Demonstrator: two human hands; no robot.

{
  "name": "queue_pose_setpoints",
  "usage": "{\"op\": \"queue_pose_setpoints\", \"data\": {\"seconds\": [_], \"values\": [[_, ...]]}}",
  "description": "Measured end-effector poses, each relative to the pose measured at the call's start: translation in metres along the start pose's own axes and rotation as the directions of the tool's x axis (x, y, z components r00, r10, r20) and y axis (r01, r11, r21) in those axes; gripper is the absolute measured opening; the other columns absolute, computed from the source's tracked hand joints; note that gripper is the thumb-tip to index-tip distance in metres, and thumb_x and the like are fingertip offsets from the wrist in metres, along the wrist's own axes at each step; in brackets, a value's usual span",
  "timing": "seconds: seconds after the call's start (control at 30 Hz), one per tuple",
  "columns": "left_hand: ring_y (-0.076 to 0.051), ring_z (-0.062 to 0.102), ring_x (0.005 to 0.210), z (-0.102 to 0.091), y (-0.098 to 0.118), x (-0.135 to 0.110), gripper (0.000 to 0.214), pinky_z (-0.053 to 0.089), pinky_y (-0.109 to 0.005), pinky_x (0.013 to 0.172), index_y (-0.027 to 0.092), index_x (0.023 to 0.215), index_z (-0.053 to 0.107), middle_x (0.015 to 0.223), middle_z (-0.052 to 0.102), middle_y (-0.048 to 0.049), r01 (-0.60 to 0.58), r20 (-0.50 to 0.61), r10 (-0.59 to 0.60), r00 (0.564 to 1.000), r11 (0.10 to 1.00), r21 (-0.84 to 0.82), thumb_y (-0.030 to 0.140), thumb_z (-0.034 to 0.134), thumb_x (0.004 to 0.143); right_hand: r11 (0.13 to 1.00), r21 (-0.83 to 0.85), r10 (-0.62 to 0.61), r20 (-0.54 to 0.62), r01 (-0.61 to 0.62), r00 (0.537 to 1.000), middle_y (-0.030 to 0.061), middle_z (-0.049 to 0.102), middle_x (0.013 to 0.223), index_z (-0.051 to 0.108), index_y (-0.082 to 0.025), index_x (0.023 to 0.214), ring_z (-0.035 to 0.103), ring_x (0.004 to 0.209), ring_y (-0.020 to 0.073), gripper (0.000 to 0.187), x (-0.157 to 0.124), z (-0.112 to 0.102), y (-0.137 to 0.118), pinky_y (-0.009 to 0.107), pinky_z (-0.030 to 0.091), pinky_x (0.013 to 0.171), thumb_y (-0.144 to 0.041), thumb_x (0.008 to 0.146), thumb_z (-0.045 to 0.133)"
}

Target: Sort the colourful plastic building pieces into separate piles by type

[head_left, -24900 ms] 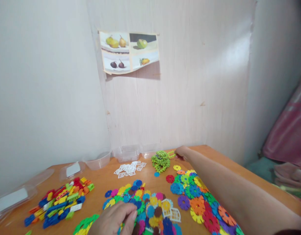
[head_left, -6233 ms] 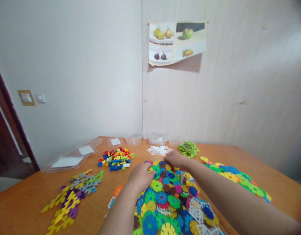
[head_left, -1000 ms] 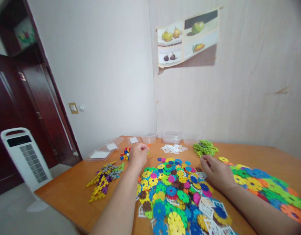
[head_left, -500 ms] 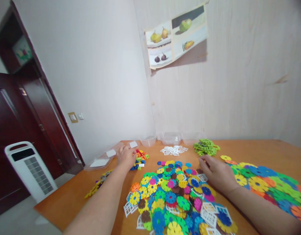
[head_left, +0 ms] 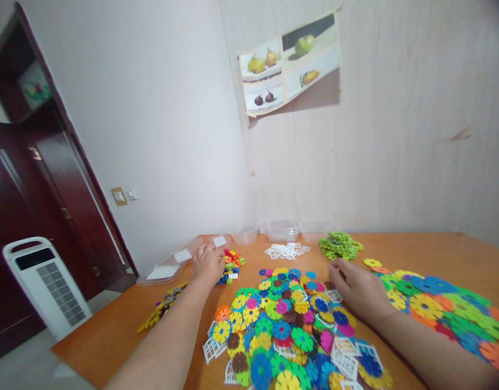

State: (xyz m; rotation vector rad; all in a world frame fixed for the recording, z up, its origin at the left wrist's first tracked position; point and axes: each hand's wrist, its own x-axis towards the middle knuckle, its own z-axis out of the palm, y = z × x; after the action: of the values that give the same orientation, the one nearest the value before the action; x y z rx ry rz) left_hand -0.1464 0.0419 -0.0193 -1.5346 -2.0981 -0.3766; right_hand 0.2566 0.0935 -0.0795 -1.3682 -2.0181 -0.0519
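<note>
The brick pile (head_left: 233, 262) lies at 11 o'clock of the disc pile (head_left: 282, 328), partly behind the left hand (head_left: 208, 262), half-curled, grip hidden. Right hand (head_left: 358, 288), 1 o'clock: loosely curled, contents unclear. Caution: sideways left-forearm (head_left: 166, 336) sweep could scatter discs.

Discs (head_left: 282, 329) hold the middle of the counter (head_left: 415, 252)

The left hand (head_left: 208, 262) is at the left side of a brick heap (head_left: 233, 261), with lids (head_left: 162, 272) to its left along the counter's edge. Notched pieces (head_left: 163, 309) lie nearer, partly behind the left forearm. The right hand (head_left: 357, 287) sits between the central discs and a second disc pile (head_left: 444, 311) on the right; linking pieces (head_left: 341, 246) lie just beyond it. Lattice pieces (head_left: 287, 250) lie behind the central discs, and others are mixed among those discs. Tubs (head_left: 282, 232) line the back, before the wall (head_left: 379, 173). A picture sheet (head_left: 290, 67) hangs above them. Left of the counter, an appliance (head_left: 50, 284) stands on the floor (head_left: 17, 357).
</note>
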Motion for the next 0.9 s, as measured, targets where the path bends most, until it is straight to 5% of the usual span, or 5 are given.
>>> {"op": "queue_pose_setpoints", "data": {"seconds": [0.17,0.4,0.9], "values": [[-0.031,0.031,0.138,0.002,-0.006,-0.011,0.053,0.025,-0.049,0.111,0.029,0.131,0.056,0.141,0.051,-0.0087,-0.124,-0.062,0.123,0.991,0.992,-0.021,0.055,0.049,0.086,1.000,-0.014,-0.008,-0.017,0.007,1.000,-0.0004,0.072,0.075,0.063,-0.026,0.092,0.068,0.070,0.0188,0.021,0.000,0.001,0.001,0.026,0.033,0.055,-0.038,0.093,0.046],[-0.032,0.014,0.147,0.013,-0.008,-0.027,0.097,0.007,-0.047,0.118,0.023,0.149,0.034,0.155,0.035,-0.0092,-0.215,0.068,0.217,0.974,0.976,-0.035,0.077,0.053,0.071,0.999,0.000,-0.041,-0.008,0.041,0.999,-0.0001,0.072,0.076,0.062,-0.026,0.089,0.069,0.072,0.0193,0.021,0.000,0.004,0.004,0.026,0.035,0.056,-0.037,0.093,0.045],[-0.033,0.013,0.147,0.039,0.007,-0.013,0.098,0.005,-0.054,0.118,0.024,0.151,0.030,0.158,0.028,-0.0088,-0.130,0.115,0.137,0.984,0.989,-0.064,0.078,0.048,0.072,0.999,0.044,-0.012,0.010,0.012,1.000,-0.0013,0.071,0.077,0.060,-0.027,0.088,0.069,0.072,0.0197,0.021,0.000,0.003,0.003,0.026,0.036,0.057,-0.038,0.093,0.043]]}}
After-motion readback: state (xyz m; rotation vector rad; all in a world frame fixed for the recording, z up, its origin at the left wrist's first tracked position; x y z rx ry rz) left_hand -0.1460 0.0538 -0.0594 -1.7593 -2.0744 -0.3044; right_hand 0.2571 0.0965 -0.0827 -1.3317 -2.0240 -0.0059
